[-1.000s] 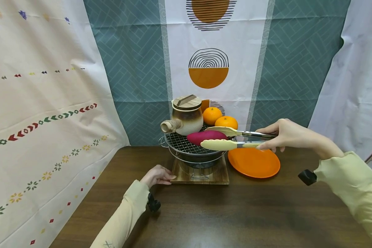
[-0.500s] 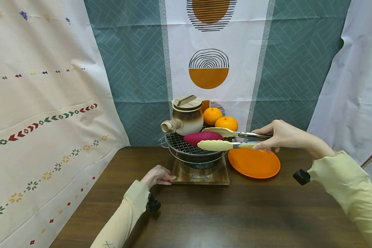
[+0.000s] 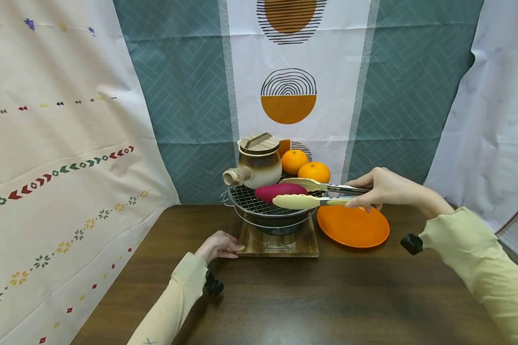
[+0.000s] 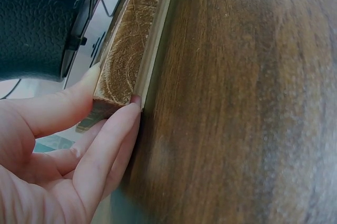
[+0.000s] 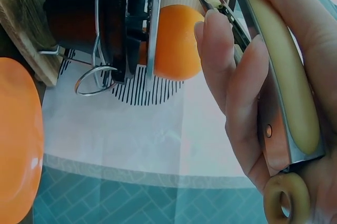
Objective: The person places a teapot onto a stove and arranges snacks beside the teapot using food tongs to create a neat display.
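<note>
My right hand [image 3: 382, 190] holds pale-yellow and steel tongs [image 3: 300, 201]; the right wrist view shows their handle [image 5: 287, 71] in its fingers. Between the tong heads sits a purple sweet potato [image 3: 276, 192], over the wire mesh of a round black grill [image 3: 252, 203]. Whether it touches the mesh, I cannot tell. The grill stands on a square wooden board [image 3: 300, 247]. With thumb above and fingers against the edge, my left hand [image 3: 219, 246] pinches the board's left front corner, and its wood grain [image 4: 126, 61] shows closely in the left wrist view.
On the mesh stand a side-handled clay teapot [image 3: 265, 167] with a wooden lid and two oranges [image 3: 314, 172]. Right of the board lies an orange plate [image 3: 354, 230]. Patterned cloths [image 3: 185, 86] hang behind and beside the brown table [image 3: 285, 302].
My right hand has moved left, carrying the tongs and sweet potato further over the mesh towards the teapot. The left hand stays on the board's corner.
</note>
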Available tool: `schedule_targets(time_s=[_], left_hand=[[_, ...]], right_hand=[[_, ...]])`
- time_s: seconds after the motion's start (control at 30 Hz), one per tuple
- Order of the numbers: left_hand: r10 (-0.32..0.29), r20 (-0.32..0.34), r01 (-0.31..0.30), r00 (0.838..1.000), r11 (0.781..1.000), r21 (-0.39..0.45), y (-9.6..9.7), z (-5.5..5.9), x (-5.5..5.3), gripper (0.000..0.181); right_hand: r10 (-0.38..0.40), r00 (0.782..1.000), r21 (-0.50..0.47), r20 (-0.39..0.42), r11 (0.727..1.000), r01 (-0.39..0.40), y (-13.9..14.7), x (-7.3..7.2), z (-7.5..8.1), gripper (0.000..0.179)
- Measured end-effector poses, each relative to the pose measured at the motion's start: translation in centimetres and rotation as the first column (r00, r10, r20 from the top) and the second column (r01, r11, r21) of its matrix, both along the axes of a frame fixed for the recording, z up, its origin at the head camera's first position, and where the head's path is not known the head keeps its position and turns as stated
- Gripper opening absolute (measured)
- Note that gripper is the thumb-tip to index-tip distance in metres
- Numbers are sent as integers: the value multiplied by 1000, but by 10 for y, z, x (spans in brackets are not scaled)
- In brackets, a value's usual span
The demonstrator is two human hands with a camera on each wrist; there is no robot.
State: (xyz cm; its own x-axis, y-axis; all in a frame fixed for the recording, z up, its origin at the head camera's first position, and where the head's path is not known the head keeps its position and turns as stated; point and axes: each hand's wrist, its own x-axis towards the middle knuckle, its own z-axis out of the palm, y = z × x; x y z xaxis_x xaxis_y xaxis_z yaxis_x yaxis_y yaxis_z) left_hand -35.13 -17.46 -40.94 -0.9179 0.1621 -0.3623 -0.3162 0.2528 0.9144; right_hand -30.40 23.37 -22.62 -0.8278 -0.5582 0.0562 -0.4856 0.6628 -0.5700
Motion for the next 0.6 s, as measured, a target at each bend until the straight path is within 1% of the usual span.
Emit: schedule_targets(time_s=[0.17, 0.5, 0.6], left_hand=[[-6, -2, 6, 1000, 1000, 3, 0, -1, 0, 48], [16, 1, -16, 1000, 1000, 1, 0, -2, 0, 48], [27, -2, -27, 1000, 1000, 3, 0, -3, 0, 48]], right_hand=[[2, 1000, 16, -2, 1000, -2, -2, -2, 0, 64], [-19, 1000, 27, 4, 999, 19, -6, -5, -3, 68], [-14, 1000, 22, 6, 1000, 13, -8, -6, -3, 69]])
